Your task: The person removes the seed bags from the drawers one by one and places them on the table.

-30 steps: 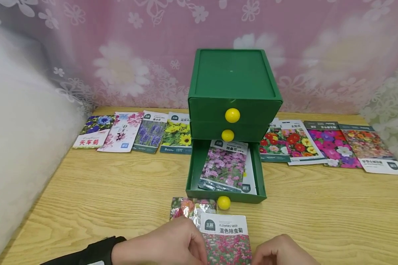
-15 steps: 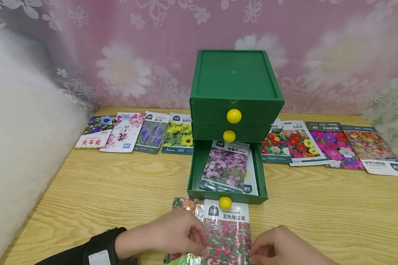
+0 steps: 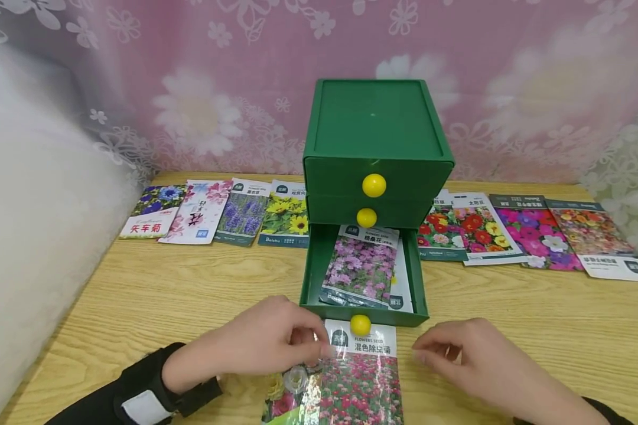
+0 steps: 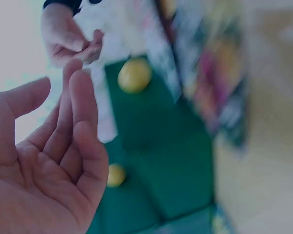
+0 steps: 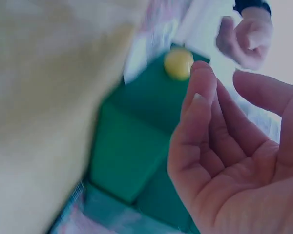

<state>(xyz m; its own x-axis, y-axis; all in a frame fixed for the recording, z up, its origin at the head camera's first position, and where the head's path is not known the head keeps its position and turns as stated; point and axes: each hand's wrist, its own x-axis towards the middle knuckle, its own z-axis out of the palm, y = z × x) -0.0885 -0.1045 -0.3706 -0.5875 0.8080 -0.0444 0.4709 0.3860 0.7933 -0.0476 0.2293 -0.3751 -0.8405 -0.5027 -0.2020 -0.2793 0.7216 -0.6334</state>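
A seed packet with pink and red flowers (image 3: pixel 358 381) lies on the table in front of the drawer, its top edge behind the yellow knob. Left of it is a glossy flower packet (image 3: pixel 284 401), partly covered by my left hand (image 3: pixel 260 342). That hand's fingertips are over the pink packet's left edge; in the left wrist view its thumb stands apart from loosely bent fingers (image 4: pixel 83 107), holding nothing. My right hand (image 3: pixel 481 360) hovers right of the packet, apart from it. Its thumb and bent fingers (image 5: pixel 200 112) have nothing between them in the right wrist view.
A green drawer cabinet (image 3: pixel 374 121) stands behind, its bottom drawer (image 3: pixel 364 316) pulled out. Inside lies a purple-flower packet (image 3: pixel 358 265) over other packets. More seed packets (image 3: pixel 241 209) line the back left, with others (image 3: pixel 537 233) at the back right.
The pink-flower packet slid forward towards the drawer, then stayed. Both hands have moved forward, and the right has drawn away to the right from the packet's edge.
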